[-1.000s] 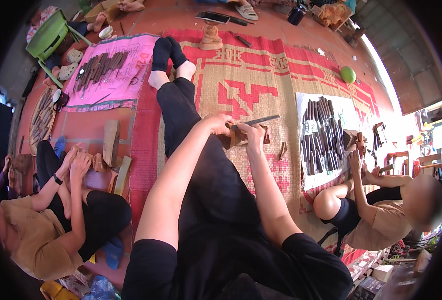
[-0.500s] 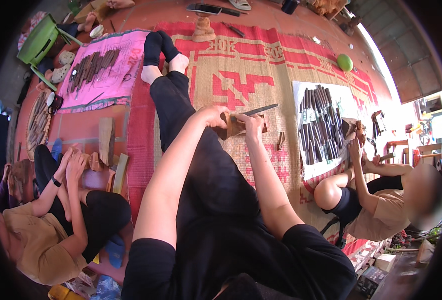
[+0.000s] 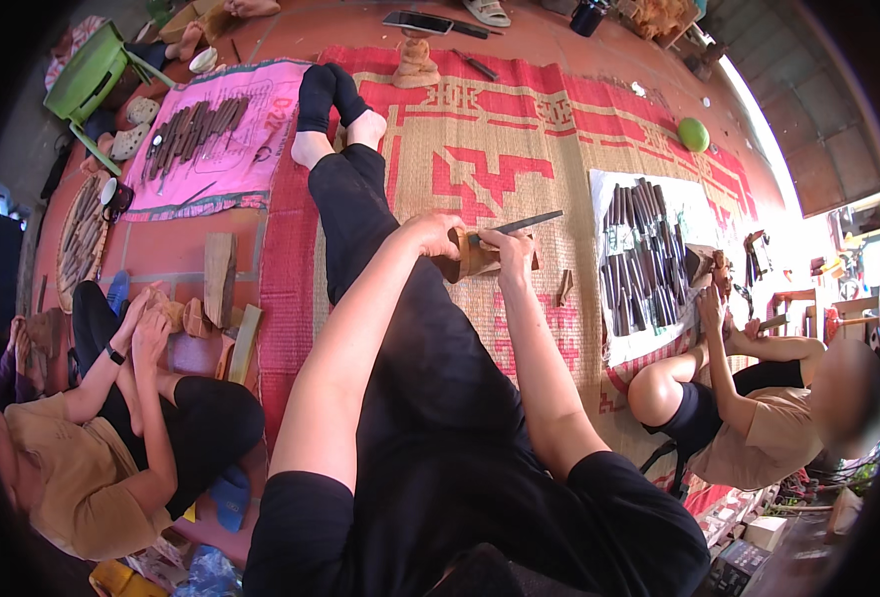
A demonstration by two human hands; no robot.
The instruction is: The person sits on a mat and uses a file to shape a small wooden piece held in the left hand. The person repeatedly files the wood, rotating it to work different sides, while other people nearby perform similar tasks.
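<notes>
Over my outstretched legs, my left hand (image 3: 432, 235) is closed around the left end of a brown wood carving block (image 3: 476, 262). A dark, slim carving chisel (image 3: 534, 220) lies in the closed grip of my right hand (image 3: 508, 249), its long end sticking out up and to the right. The chisel's other end is close to the wood between my two hands; whether it touches cannot be made out. Beside my right hand, a small brown piece of wood (image 3: 564, 288) rests on the red and tan woven mat (image 3: 520, 129).
Rows of dark-handled tools (image 3: 644, 261) cover a white cloth at right; more lie on a pink cloth (image 3: 251, 164) at left. Co-workers sit at left (image 3: 92, 488) and right (image 3: 759, 428). A small carved figure (image 3: 416, 66) and green ball-shaped thing (image 3: 693, 134) stand farther off.
The whole view has shifted slightly. My hands keep nearly the same place over the mat, still holding the wood block and the chisel.
</notes>
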